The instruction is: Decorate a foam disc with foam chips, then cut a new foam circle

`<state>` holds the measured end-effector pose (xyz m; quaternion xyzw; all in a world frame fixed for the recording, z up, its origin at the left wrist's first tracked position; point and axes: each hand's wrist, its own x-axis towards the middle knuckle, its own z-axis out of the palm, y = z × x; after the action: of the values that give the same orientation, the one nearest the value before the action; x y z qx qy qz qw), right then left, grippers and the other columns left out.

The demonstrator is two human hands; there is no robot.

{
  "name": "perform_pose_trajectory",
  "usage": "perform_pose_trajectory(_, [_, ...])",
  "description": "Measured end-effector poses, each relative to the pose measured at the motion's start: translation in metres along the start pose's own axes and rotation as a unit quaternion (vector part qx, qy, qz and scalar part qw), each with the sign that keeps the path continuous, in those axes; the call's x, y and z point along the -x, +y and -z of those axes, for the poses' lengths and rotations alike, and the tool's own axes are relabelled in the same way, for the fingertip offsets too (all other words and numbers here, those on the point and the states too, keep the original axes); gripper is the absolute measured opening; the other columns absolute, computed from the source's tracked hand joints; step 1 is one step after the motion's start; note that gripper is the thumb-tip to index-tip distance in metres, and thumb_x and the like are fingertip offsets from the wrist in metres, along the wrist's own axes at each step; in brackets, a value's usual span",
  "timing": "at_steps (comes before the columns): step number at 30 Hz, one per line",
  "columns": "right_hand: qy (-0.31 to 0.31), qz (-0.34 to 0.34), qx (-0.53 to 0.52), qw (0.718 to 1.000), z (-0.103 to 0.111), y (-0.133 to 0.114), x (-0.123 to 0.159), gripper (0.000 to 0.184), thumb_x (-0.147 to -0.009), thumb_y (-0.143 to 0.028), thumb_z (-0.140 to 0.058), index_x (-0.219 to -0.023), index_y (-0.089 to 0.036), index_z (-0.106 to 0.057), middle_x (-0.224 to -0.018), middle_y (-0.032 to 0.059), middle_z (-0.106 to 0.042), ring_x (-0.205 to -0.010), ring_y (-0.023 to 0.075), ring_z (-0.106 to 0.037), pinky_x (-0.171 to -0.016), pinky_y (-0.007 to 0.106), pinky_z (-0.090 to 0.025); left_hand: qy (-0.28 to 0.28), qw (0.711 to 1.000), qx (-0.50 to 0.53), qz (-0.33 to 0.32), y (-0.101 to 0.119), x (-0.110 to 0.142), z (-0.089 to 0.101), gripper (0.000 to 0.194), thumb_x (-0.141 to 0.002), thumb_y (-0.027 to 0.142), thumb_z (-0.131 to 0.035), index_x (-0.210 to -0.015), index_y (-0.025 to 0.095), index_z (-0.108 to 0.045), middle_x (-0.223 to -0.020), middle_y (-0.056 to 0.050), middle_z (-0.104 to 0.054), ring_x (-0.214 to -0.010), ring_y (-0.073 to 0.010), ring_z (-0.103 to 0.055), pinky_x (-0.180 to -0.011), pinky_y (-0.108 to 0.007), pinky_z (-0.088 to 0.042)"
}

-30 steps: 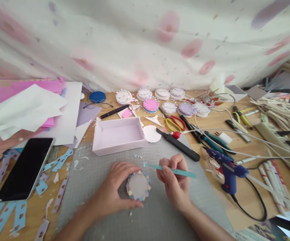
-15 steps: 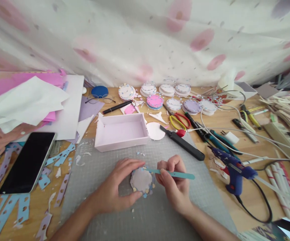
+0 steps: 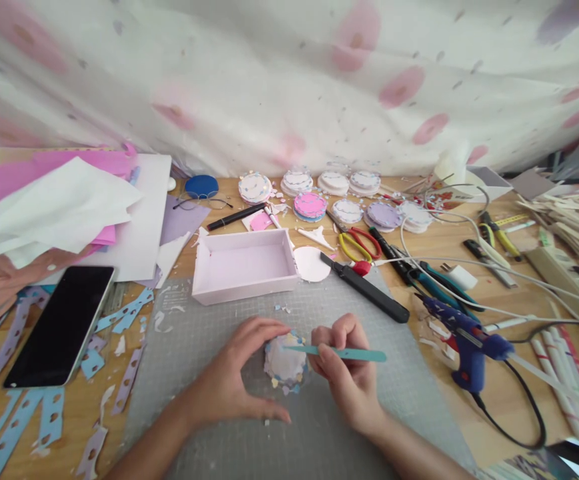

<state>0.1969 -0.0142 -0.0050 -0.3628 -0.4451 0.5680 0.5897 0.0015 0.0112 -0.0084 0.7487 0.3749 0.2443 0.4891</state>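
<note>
On the grey cutting mat lies a small round paper disc, white on top, with tiny blue, yellow and pale pieces around its edge. My left hand curves around its left side, fingertips at the far rim. The left thumb is stretched out below the disc, apart from it. In a pinch, my right hand grips teal tweezers. Their narrow tip points left, over the disc's top; whether it touches the surface cannot be made out.
Beyond the disc stand a pale lilac open box and a black craft knife. Several decorated discs line the back. A blue glue gun and pliers lie right; a phone and punched paper strips lie left.
My left thumb has come away from the disc and moved down. The tweezers' tip has shifted left from the disc's edge to over its white top.
</note>
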Motion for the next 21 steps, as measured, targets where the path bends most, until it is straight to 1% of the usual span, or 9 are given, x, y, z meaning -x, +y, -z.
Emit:
perform_pose_trajectory(2, [-0.014, -0.002, 0.005, 1.000, -0.0016, 0.0002, 0.0015, 0.020, -0.096, -0.030, -0.047, -0.082, -0.026, -0.033, -0.063, -0.0071, -0.030, -0.053, 0.0112, -0.029, -0.048, 0.022, -0.026, 0.004, 1.000, -0.015, 0.003, -0.0011, -0.0002, -0.0012, 0.085, -0.060, 0.050, -0.084, -0.134, 0.032, -0.045, -0.135, -0.009, -0.050, -0.127, -0.0287, -0.046, -0.107, -0.043, -0.038])
perform_pose_trajectory(4, [-0.027, -0.003, 0.006, 1.000, -0.0022, 0.0009, 0.0027, 0.019, -0.097, -0.029, -0.045, -0.083, -0.026, -0.033, -0.064, -0.0067, -0.031, -0.054, 0.0115, -0.029, -0.050, 0.022, -0.027, 0.010, 1.000, -0.024, 0.004, -0.0019, -0.0011, -0.0028, 0.077, -0.065, 0.047, -0.082, -0.132, 0.031, -0.046, -0.133, -0.009, -0.051, -0.125, -0.0279, -0.048, -0.106, -0.043, -0.040])
perform_pose_trajectory(7, [-0.032, 0.000, 0.018, 0.999, -0.0018, 0.0025, 0.0039, 0.018, -0.098, -0.028, -0.045, -0.084, -0.026, -0.033, -0.066, -0.0062, -0.033, -0.057, 0.0118, -0.030, -0.051, 0.022, -0.028, 0.022, 0.999, -0.023, -0.012, -0.0024, -0.0028, -0.0044, 0.068, -0.069, 0.043, -0.080, -0.128, 0.030, -0.049, -0.129, -0.009, -0.054, -0.122, -0.0263, -0.051, -0.103, -0.041, -0.042])
perform_pose_trajectory(11, [-0.027, -0.004, 0.015, 1.000, -0.0014, 0.0039, 0.0039, 0.019, -0.098, -0.028, -0.045, -0.084, -0.025, -0.033, -0.068, -0.0061, -0.034, -0.058, 0.0113, -0.030, -0.053, 0.023, -0.028, 0.034, 0.999, -0.015, -0.039, -0.0027, -0.0041, -0.0049, 0.066, -0.069, 0.039, -0.081, -0.127, 0.031, -0.050, -0.127, -0.008, -0.055, -0.120, -0.0240, -0.053, -0.101, -0.038, -0.044])
perform_pose_trajectory(15, [-0.028, -0.005, 0.009, 1.000, -0.0015, 0.0043, 0.0025, 0.019, -0.099, -0.029, -0.045, -0.085, -0.025, -0.033, -0.069, -0.0061, -0.034, -0.059, 0.0109, -0.030, -0.053, 0.023, -0.028, 0.039, 0.998, -0.012, -0.049, -0.0044, -0.0041, -0.0051, 0.065, -0.069, 0.038, -0.081, -0.126, 0.033, -0.050, -0.128, -0.006, -0.055, -0.119, -0.0218, -0.054, -0.100, -0.036, -0.045])
perform_pose_trajectory(21, [-0.029, -0.008, 0.039, 0.999, -0.0002, 0.0056, 0.0033, 0.020, -0.098, -0.029, -0.047, -0.084, -0.025, -0.034, -0.070, -0.0055, -0.035, -0.060, 0.0107, -0.032, -0.054, 0.023, -0.030, 0.036, 0.998, -0.005, -0.052, -0.0082, -0.0041, -0.0065, 0.066, -0.069, 0.038, -0.081, -0.127, 0.034, -0.050, -0.130, -0.005, -0.054, -0.120, -0.0214, -0.054, -0.100, -0.036, -0.044])
